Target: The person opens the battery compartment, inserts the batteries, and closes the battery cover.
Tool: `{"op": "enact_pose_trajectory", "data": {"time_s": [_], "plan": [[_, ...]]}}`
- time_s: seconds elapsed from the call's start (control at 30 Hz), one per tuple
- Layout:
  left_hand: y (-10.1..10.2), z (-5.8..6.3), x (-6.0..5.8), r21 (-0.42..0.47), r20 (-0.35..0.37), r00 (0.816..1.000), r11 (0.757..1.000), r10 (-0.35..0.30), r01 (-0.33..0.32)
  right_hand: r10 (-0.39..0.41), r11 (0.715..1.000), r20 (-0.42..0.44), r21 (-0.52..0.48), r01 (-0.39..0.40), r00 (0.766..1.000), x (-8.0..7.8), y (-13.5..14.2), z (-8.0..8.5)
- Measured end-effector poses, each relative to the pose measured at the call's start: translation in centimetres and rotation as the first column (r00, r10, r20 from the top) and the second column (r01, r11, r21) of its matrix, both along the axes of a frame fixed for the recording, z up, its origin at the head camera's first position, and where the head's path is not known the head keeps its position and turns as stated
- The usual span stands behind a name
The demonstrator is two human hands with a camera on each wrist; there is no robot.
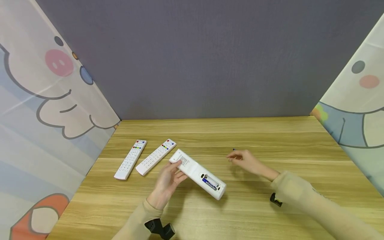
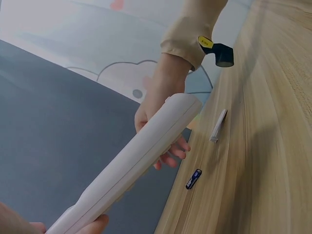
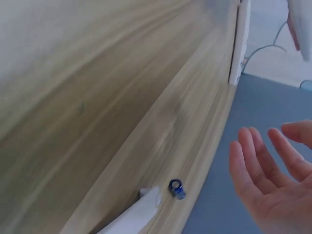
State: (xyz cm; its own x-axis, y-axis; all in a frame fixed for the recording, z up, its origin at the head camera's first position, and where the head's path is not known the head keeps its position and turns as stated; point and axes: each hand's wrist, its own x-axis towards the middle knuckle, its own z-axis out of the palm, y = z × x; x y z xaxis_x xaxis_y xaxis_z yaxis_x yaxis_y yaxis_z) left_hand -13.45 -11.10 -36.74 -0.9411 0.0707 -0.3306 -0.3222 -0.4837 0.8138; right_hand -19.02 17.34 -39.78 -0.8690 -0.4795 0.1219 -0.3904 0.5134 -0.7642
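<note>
My left hand (image 1: 168,181) grips a white remote control (image 1: 192,170) by its far end, back side up, thumb on the printed label. Its battery compartment (image 1: 210,182) is uncovered, and a blue battery (image 1: 207,182) lies along one side of it. To the right, my right hand (image 1: 247,162) hovers above the table with fingers loosely bent and nothing in them. A loose blue battery (image 2: 193,179) lies on the wood below that hand; in the head view the hand hides most of it. Beside this battery is a thin white piece (image 2: 219,126).
Two more white remotes, one at the far left (image 1: 130,160) and one angled next to it (image 1: 156,157), lie buttons up on the wooden table (image 1: 270,133). A grey panel (image 1: 210,60) rises at the back, with cartoon-printed sheets (image 1: 27,110) at the sides.
</note>
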Motion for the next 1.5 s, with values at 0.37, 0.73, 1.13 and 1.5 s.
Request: {"op": "enact_pose_trajectory", "data": {"time_s": [0.37,0.73,1.13,1.5], "plan": [[-0.1,-0.1,0.0,0.001,-0.002,1.0,1.0,0.007,-0.007,-0.101,0.991,0.004,0.084,0.1,0.995,-1.9,0.7,-0.4],[-0.1,-0.1,0.1,-0.009,-0.004,1.0,1.0,0.012,-0.012,-0.185,0.976,0.04,0.121,0.179,0.982,-3.2,0.8,-0.6],[-0.2,-0.2,0.2,0.0,0.003,1.0,1.0,0.016,-0.016,-0.141,0.99,0.087,0.045,0.137,0.986,-4.7,1.9,-2.2],[-0.9,-1.6,0.1,0.085,-0.123,0.991,0.994,-0.052,0.063,-0.224,0.965,0.135,0.171,0.2,0.965,-4.5,1.0,-1.4]]}}
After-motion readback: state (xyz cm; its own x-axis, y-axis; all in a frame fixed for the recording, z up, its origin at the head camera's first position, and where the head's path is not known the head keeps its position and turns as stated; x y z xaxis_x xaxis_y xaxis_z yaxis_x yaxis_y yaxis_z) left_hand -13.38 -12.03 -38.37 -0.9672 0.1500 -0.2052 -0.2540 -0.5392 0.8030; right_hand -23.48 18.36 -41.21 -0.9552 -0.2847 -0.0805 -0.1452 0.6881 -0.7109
